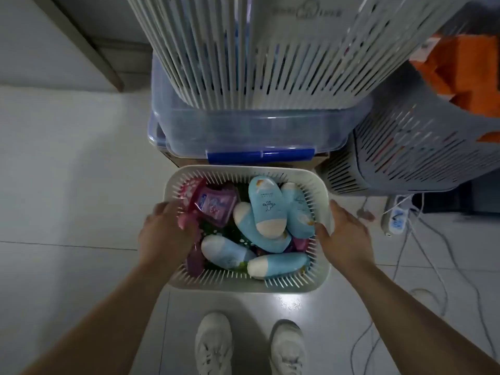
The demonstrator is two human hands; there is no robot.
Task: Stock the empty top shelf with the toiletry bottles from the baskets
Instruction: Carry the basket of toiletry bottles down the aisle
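White basket (pixel 243 286) on tiled floor (pixel 67 190), blue bottles (pixel 266 207) heaped inside, left hand (pixel 165 234) curled over left rim, right hand (pixel 345 234) clasping right rim, thumb inside, clear bin (pixel 243 131) just beyond far rim, open floor leftward.

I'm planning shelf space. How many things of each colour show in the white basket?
Light blue bottles: 5
Pink packs: 2
Purple bottle: 1, partly hidden
Total: 8 showing in the white basket; more may lie beneath.
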